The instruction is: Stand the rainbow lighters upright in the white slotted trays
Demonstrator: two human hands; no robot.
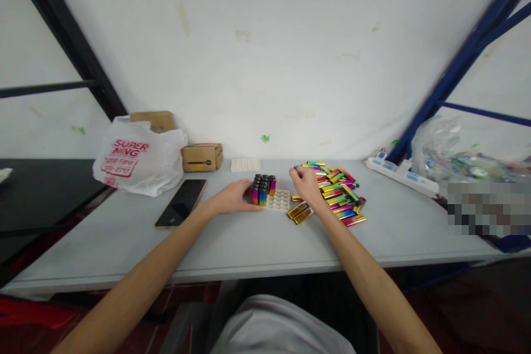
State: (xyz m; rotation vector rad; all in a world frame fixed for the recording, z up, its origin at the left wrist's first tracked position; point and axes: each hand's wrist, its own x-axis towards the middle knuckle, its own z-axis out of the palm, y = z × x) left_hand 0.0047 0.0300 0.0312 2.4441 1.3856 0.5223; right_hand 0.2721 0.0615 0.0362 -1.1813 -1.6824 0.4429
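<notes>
A white tray with round holes [282, 199] lies on the table. Shiny multicoloured lighters [260, 191] stand upright in its left part, black tops up. My left hand [233, 198] grips the left end of this tray, thumb along the front edge and fingers partly hidden behind the lighters. To the right of the tray, my right hand [305, 184] is closed, raised a little over the near side of a loose pile of lighters [341, 194]. A small metallic tip shows above its fingers, apparently the top of a lighter; the rest is hidden in the hand.
A second white tray [245, 165] lies against the wall. Leftward are a small cardboard box [202, 157], a phone [181, 203] and a white plastic bag [140, 157]. On the right lie a power strip [401, 175] and a clear bag [440, 146]. The table's front edge [257, 275] is near me.
</notes>
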